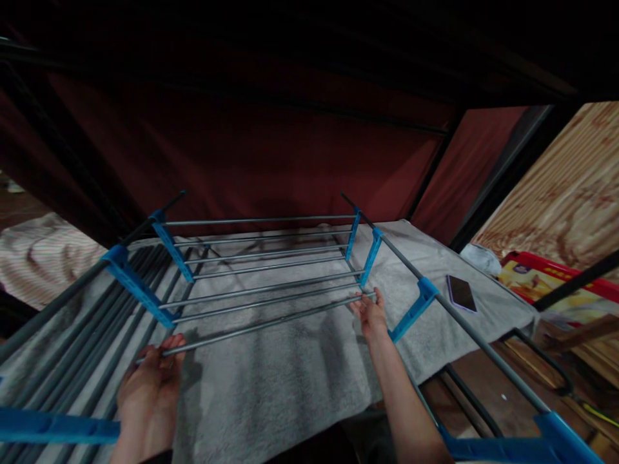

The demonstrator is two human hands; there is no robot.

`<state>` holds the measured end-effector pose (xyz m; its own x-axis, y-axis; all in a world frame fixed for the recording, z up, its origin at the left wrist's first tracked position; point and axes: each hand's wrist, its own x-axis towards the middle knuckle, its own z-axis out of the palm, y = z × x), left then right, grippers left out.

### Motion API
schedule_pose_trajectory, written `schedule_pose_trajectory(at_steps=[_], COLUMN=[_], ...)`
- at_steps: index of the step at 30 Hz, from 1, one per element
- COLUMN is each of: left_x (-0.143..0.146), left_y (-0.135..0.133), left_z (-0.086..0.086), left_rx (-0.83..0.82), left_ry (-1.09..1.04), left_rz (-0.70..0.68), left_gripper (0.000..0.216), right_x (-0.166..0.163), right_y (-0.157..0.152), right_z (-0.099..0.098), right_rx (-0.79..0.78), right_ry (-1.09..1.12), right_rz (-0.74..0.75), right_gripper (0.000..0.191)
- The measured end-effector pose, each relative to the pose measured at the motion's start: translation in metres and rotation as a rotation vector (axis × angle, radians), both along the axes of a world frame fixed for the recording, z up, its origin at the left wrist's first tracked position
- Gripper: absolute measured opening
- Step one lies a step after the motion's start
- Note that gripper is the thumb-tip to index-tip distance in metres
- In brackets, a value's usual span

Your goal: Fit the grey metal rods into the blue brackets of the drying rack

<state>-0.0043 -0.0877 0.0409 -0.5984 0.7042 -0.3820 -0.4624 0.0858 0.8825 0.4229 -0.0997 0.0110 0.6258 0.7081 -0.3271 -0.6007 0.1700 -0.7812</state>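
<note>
A grey metal rod [264,324] lies across a drying rack with blue plastic connectors [138,287] and grey side rails [464,322]. My left hand [149,393] grips the rod's left end, fingers pinched round it. My right hand [370,312] holds the rod's right end near a blue connector [371,256], fingers closed on it. Several parallel rods [264,270] sit fitted between the connectors further back. The rack stands over a grey towel-like cloth [290,380] spread on a bed.
A phone [461,293] lies on the cloth at the right. A red and yellow box [551,280] sits by a wooden panel [570,193] at the far right. Dark red curtain [271,148] hangs behind. A pale striped cloth [41,258] is at the left.
</note>
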Motion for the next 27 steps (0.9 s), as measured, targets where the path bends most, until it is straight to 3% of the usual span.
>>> schedule_pose_trajectory(at_steps=[3,14,18,27], left_x=[0.016,0.079,0.088,0.091], left_y=[0.001,-0.012,-0.014,-0.018], left_z=[0.008,-0.002,0.001,-0.005], left_rx=[-0.066,0.022,0.044,0.154], left_ry=[-0.231,-0.309,-0.318,-0.336], left_rz=[0.022,-0.256,-0.325,-0.336], left_gripper=[0.026,0.017,0.019,0.012], right_x=[0.001,0.003,0.003,0.017], right_y=[0.001,0.001,0.001,-0.001], right_z=[-0.001,-0.014,-0.015,-0.029], right_rx=[-0.013,-0.026,-0.040,-0.038], right_ry=[-0.021,-0.019,-0.033,-0.067], right_rz=[-0.010,-0.016,-0.010,0.022], right_gripper=[0.052,0.045,0.044,0.047])
